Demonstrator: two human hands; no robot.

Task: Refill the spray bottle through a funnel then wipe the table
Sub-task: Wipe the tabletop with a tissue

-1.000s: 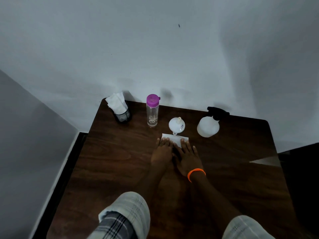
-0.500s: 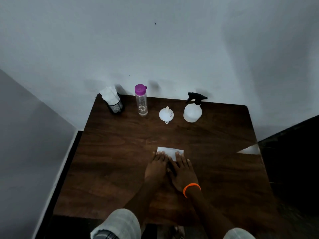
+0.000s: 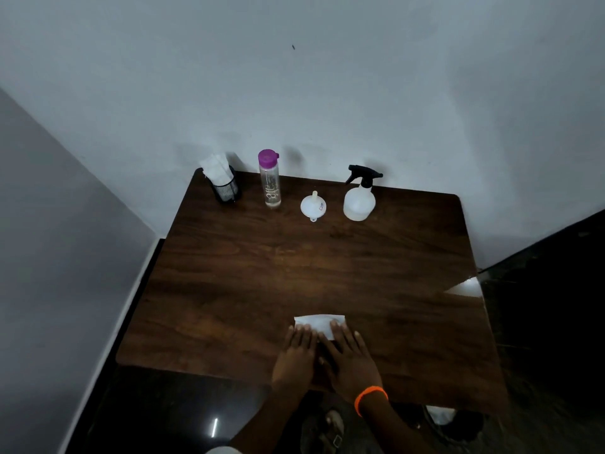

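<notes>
With both flat hands, left (image 3: 296, 358) and right (image 3: 352, 360), side by side, I had dragged the tissue (image 3: 319, 323) back from the funnel (image 3: 313, 206), so wiping was underway.

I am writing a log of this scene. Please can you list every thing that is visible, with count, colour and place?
table: 1, dark brown wood, against the wall
mesh cup with tissues: 1, black, far left corner
water bottle: 1, clear with purple cap, right of the cup
funnel: 1, white, between the bottles
spray bottle: 1, white with black trigger, far right
tissue: 1, white, near edge, under the fingers
wristband: 1, orange, right wrist
left hand: flat on tissue
right hand: flat on tissue
</notes>
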